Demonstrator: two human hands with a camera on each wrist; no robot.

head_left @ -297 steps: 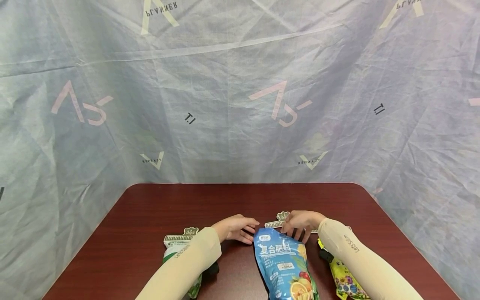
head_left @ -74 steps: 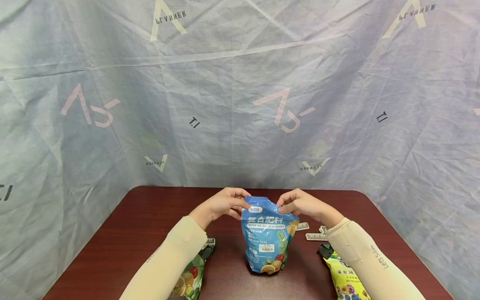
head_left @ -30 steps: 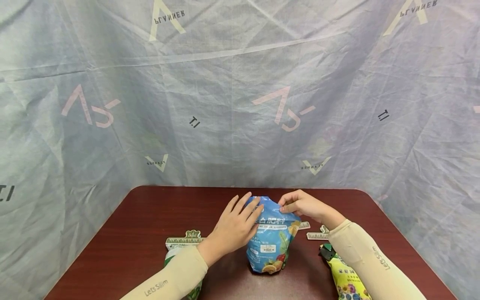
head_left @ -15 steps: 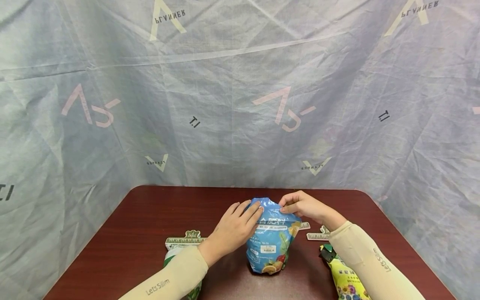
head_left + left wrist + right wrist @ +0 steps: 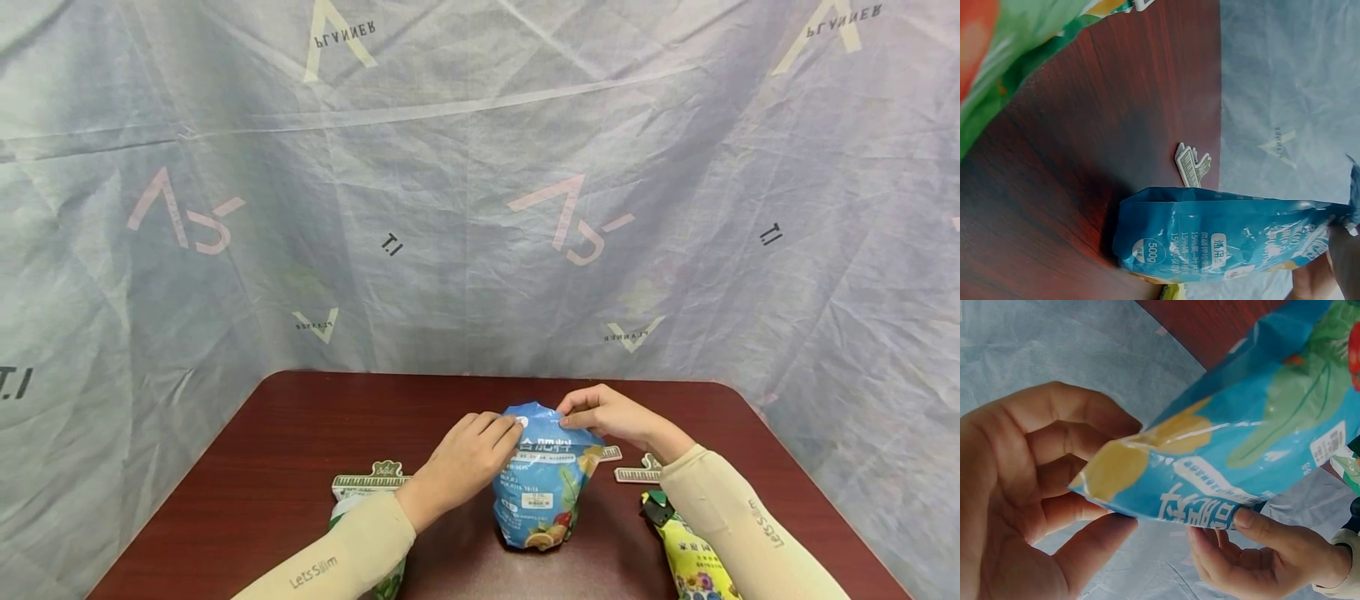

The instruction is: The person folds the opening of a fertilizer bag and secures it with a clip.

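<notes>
A blue bag of compound fertilizer point(image 5: 536, 496), printed with fruit and Chinese text, stands upright mid-table with its bottom on the tabletop. My left hand point(image 5: 468, 454) grips the upper left of the bag, its fingertips at the top edge. With thumb and forefinger my right hand point(image 5: 607, 412) pinches the upper right edge. In the right wrist view the right hand point(image 5: 1041, 487) lies around a yellow-printed corner, and the left hand point(image 5: 1272, 556) holds the top edge farther along. The left wrist view shows the bag's side point(image 5: 1222, 234), marked 500g.
At left, partly under the sleeve, lies a green-and-white bag point(image 5: 348, 506) with a decorative ruler-patterned clip point(image 5: 371, 481). A yellow bag point(image 5: 697, 558) with a black clip point(image 5: 657, 507) lies at right. Ruler-patterned clips point(image 5: 636, 474) lie behind the blue bag. Grey cloth point(image 5: 465, 250) hangs behind the table.
The blue bag lay flat earlier and now stands upright. My left hand has shifted from its upper left edge, spread over the front, then curled its fingers at the top. My right hand keeps its pinch.
</notes>
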